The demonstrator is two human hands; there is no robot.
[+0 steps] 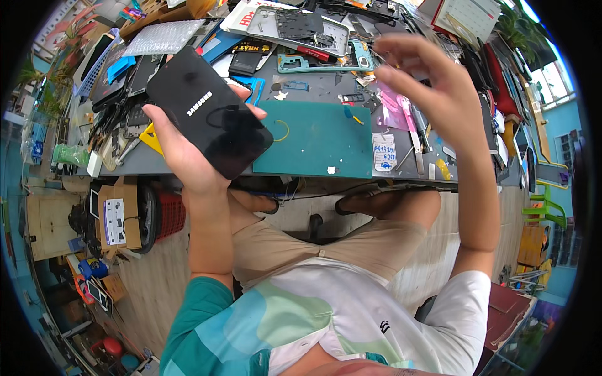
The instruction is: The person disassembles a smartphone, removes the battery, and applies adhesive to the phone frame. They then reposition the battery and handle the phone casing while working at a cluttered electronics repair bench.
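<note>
My left hand grips a black smartphone, tilted up at the left with a lit dark screen showing a logo, fingers wrapped round its sides. My right hand is raised over the right part of the desk, fingers loosely curved and apart, with nothing visible in it. Below and between my hands lies a green work mat with a small yellow-and-dark tool and a thin yellow ring on it.
The desk is crowded with phone frames, bubble wrap, a pink bag, tweezers and parts. Under the desk at left are a cardboard box and red basket; a green plastic stool stands at right.
</note>
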